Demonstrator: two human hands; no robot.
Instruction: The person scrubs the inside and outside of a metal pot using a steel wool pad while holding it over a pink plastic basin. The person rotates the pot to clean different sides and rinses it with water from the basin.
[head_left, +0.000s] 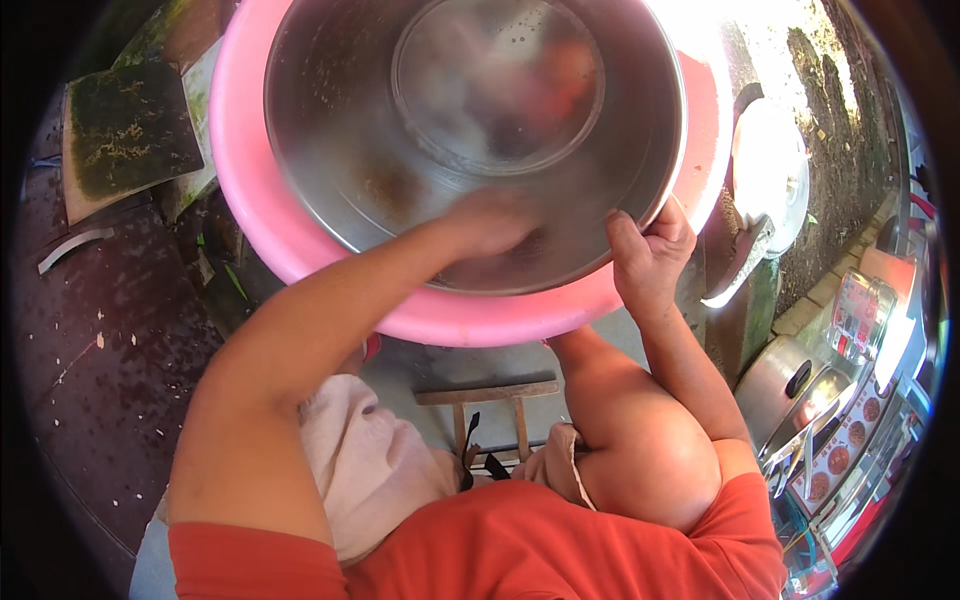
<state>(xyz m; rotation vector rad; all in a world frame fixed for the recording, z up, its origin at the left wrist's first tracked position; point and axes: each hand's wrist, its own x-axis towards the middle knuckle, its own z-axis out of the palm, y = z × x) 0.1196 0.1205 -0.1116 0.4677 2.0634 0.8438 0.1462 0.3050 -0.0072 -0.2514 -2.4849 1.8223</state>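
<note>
A large stainless steel basin (637, 150) sits tilted towards me inside a wide pink plastic tub (247, 172). My right hand (656, 244) grips the near right part of its rim, thumb on the inside. My left hand (499, 221) reaches over the near rim into the basin and is blurred by motion. Whether it holds something cannot be made out. A brown stain (390, 187) shows on the basin's inner wall, left of that hand. The round bottom (499, 82) carries a blurred reddish reflection and several droplets.
Right of the tub is a round metal lid or pan (776, 172) in bright sun. Metal pots (776, 382) and a jar (862, 311) stand at the lower right. A mossy slab (131, 139) lies left, above a dark board (97, 375). A wooden stool frame (487, 394) shows between my legs.
</note>
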